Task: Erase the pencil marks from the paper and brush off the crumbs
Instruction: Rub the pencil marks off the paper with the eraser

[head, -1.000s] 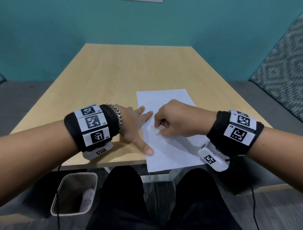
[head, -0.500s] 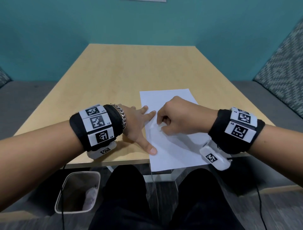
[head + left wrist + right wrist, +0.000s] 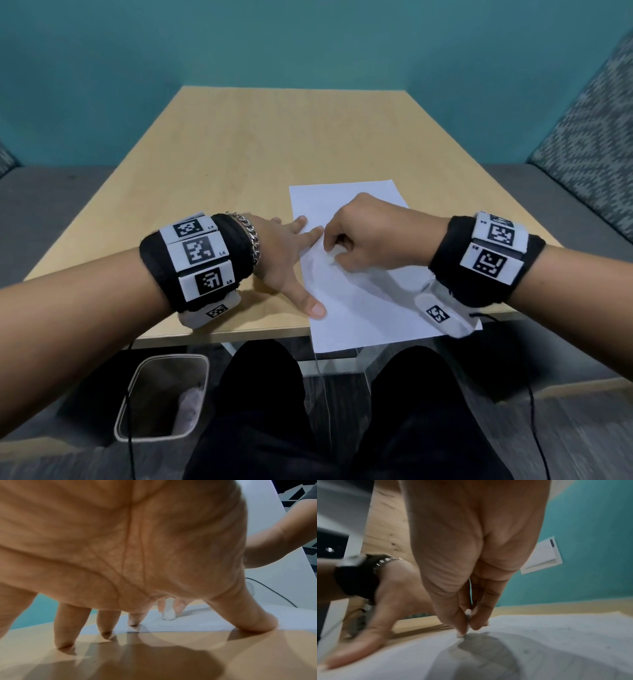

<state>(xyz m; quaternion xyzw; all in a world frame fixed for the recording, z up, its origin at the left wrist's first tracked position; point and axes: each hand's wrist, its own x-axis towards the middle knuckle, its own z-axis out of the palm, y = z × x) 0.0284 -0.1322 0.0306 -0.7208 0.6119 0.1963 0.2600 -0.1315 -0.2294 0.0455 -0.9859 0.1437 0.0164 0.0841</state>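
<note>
A white sheet of paper (image 3: 356,291) lies on the wooden table (image 3: 274,144), its near end hanging over the table's front edge. My left hand (image 3: 291,253) is spread flat, fingertips and thumb pressing the paper's left edge (image 3: 171,627). My right hand (image 3: 363,236) is curled over the paper and pinches a small white eraser (image 3: 169,613) between thumb and fingers, its tip touching the sheet (image 3: 556,642). In the right wrist view the eraser (image 3: 468,613) shows between the fingertips. Faint grey specks dot the paper there. In the head view the eraser is hidden under the hand.
A grey waste bin (image 3: 164,397) stands on the floor below the table's front left. Black cables hang from both wrist units. Patterned seat cushions (image 3: 589,137) flank the table on the right. A teal wall stands behind.
My right hand has shifted slightly up the sheet, away from me, with the eraser. The left hand stays pressed on the paper's edge.
</note>
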